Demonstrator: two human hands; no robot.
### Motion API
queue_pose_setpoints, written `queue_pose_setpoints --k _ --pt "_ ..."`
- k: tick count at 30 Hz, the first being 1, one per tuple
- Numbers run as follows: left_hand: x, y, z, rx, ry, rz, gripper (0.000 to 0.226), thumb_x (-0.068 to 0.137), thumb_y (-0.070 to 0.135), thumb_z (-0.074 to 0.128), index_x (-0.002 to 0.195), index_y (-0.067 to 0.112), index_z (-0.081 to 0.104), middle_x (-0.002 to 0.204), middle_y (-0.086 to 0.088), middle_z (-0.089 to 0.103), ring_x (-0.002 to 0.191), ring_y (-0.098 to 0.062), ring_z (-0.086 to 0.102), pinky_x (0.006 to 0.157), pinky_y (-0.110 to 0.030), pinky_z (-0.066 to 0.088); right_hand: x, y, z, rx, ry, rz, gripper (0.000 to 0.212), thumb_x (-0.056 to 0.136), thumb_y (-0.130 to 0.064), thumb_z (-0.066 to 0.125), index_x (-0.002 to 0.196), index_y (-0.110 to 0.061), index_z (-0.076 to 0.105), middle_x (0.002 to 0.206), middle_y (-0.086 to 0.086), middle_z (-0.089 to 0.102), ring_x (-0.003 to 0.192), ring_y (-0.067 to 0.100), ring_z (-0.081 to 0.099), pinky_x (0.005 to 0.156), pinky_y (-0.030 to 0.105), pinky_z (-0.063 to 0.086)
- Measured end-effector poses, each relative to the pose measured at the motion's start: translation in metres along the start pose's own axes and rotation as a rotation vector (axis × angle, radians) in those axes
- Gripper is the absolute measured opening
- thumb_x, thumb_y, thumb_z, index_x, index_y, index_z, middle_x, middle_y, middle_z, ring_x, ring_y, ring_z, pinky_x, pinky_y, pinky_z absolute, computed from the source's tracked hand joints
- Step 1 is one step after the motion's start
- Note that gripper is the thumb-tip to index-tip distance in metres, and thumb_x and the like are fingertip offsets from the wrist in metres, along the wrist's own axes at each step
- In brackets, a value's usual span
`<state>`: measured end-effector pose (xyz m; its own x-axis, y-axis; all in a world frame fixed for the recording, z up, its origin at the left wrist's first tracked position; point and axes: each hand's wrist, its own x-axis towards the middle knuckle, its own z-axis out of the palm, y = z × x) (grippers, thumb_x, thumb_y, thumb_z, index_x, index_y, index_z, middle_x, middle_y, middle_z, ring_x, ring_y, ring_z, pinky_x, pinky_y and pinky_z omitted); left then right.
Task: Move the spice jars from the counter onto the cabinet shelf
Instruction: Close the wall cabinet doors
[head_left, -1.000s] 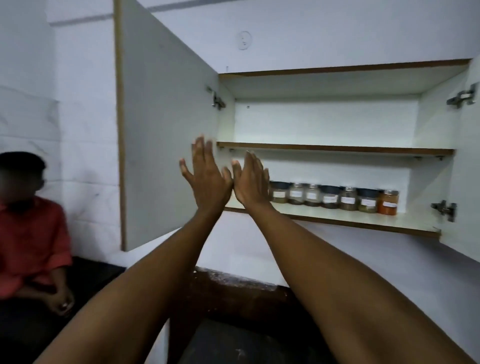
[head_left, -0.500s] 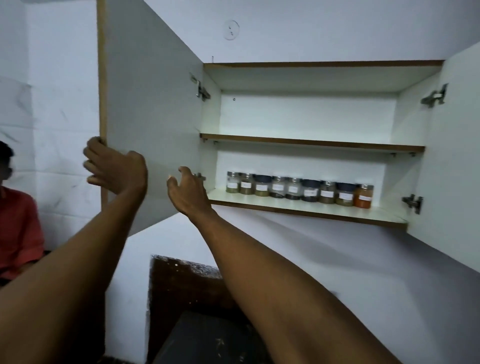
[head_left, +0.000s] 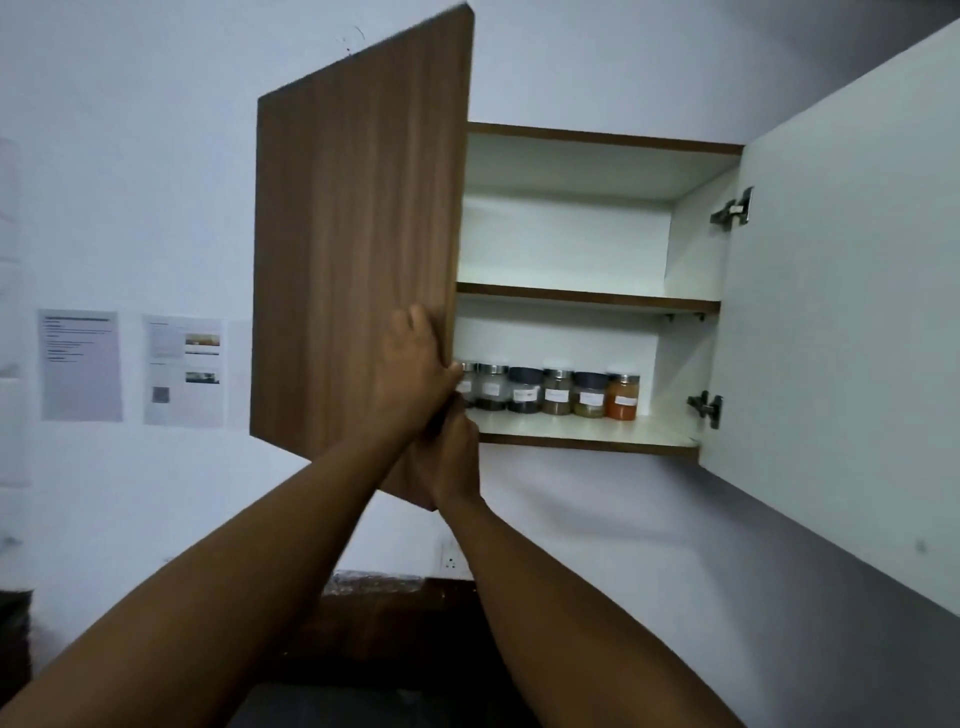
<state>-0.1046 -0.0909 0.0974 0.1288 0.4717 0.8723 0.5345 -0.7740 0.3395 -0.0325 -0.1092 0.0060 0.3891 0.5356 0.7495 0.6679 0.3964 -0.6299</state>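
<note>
Several spice jars (head_left: 556, 396) stand in a row on the lower cabinet shelf (head_left: 582, 431); the rightmost holds orange powder (head_left: 622, 399). The left cabinet door (head_left: 358, 234), brown wood grain outside, is swung halfway across the opening and hides the row's left end. My left hand (head_left: 415, 369) grips the door's free edge, fingers wrapped behind it. Just below, my right hand (head_left: 452, 457) holds the door's lower corner, touching the left hand.
The right cabinet door (head_left: 841, 322) stands wide open, white inside, with two hinges. The upper shelf (head_left: 587, 296) holds nothing. Printed papers (head_left: 80, 364) hang on the wall at left. A dark counter (head_left: 374, 623) and a wall socket (head_left: 451, 561) lie below.
The left door has swung from fully open to half shut, its brown face now showing. Both hands moved onto its edge. The view turned right; the seated person is out of sight.
</note>
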Motion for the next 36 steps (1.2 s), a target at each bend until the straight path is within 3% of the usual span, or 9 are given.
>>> queue_pose_setpoints --k 2,6,10,14,21,25,29,33,36 --pt "0.013 0.011 0.037 0.173 -0.022 0.023 0.055 0.084 0.035 0.076 0.124 0.013 0.044 0.125 -0.009 0.047 0.099 -0.019 0.052 0.081 -0.033 0.047 0.026 0.023 -0.007 0.001 0.004 0.124 0.028 0.097 -0.026 0.062 0.121 -0.012 0.061 0.114 0.011 0.072 0.107 0.032 0.068 0.09 0.047 0.055" --pt "0.024 0.013 0.092 0.247 -0.087 0.032 0.079 0.087 0.026 0.072 0.152 0.014 0.029 0.157 -0.014 0.029 0.136 -0.032 0.042 0.106 -0.045 0.051 0.079 0.053 -0.017 0.425 -0.017 0.403 0.025 0.108 -0.023 0.044 0.11 -0.013 0.067 0.105 0.007 0.071 0.101 0.022 0.066 0.087 0.033 0.053" --pt "0.033 -0.008 0.131 0.217 -0.263 0.048 0.101 0.094 0.022 0.07 0.166 0.011 0.0 0.174 -0.014 -0.008 0.161 -0.035 0.004 0.131 -0.047 0.02 0.124 0.094 -0.014 0.22 -0.173 0.507 0.029 0.108 -0.018 0.039 0.117 -0.006 0.063 0.112 0.016 0.068 0.1 0.026 0.062 0.079 0.032 0.052" --pt "0.048 -0.031 0.15 0.123 -0.364 0.015 0.097 0.097 0.016 0.067 0.166 0.012 -0.001 0.174 -0.005 -0.013 0.163 -0.028 -0.005 0.133 -0.044 0.011 0.161 0.126 -0.004 -0.032 -0.288 0.42 0.037 0.106 -0.019 0.049 0.136 0.002 0.053 0.136 0.021 0.061 0.125 0.04 0.058 0.108 0.052 0.047" --pt "0.052 -0.059 0.183 0.099 -0.387 -0.008 0.089 0.101 0.013 0.057 0.167 0.016 -0.003 0.174 0.0 -0.013 0.162 -0.024 -0.009 0.133 -0.043 0.01 0.18 0.147 0.016 -0.021 -0.253 0.421 0.035 0.105 -0.017 0.051 0.136 -0.001 0.053 0.134 0.022 0.062 0.125 0.039 0.058 0.109 0.052 0.047" --pt "0.068 -0.035 0.176 0.159 -0.513 -0.139 0.099 0.095 0.029 0.068 0.167 0.012 0.003 0.175 -0.008 -0.005 0.162 -0.033 0.003 0.132 -0.048 0.014 0.155 0.14 0.0 -0.288 -0.238 0.326 0.047 0.099 -0.028 0.062 0.137 -0.004 0.051 0.136 0.018 0.06 0.128 0.037 0.056 0.108 0.05 0.047" --pt "0.079 0.045 0.155 -0.007 -0.567 -0.306 0.075 0.094 0.042 0.066 0.153 0.004 0.039 0.149 -0.02 0.052 0.135 -0.036 0.054 0.115 -0.049 0.045 0.119 0.093 -0.059 -0.096 -0.052 0.17 0.04 0.092 -0.019 0.069 0.129 -0.006 0.059 0.128 0.014 0.064 0.12 0.033 0.062 0.102 0.048 0.052" --pt "0.054 0.175 0.135 -0.448 -0.395 0.143 0.061 0.1 0.03 0.048 0.155 0.005 0.043 0.152 -0.02 0.054 0.14 -0.034 0.052 0.117 -0.037 0.039 0.099 0.048 -0.191 -0.079 0.315 0.067 0.038 0.102 -0.026 0.057 0.139 -0.02 0.05 0.134 0.004 0.059 0.121 0.029 0.06 0.101 0.052 0.052" --pt "0.035 0.281 0.116 -0.782 -0.326 0.443 0.054 0.103 0.028 0.042 0.152 0.008 0.05 0.156 -0.011 0.052 0.148 -0.022 0.048 0.125 -0.033 0.034 0.084 0.013 -0.294 -0.487 0.581 -0.174 0.052 0.108 -0.027 0.04 0.156 -0.007 0.034 0.162 0.015 0.038 0.152 0.029 0.034 0.126 0.049 0.026"
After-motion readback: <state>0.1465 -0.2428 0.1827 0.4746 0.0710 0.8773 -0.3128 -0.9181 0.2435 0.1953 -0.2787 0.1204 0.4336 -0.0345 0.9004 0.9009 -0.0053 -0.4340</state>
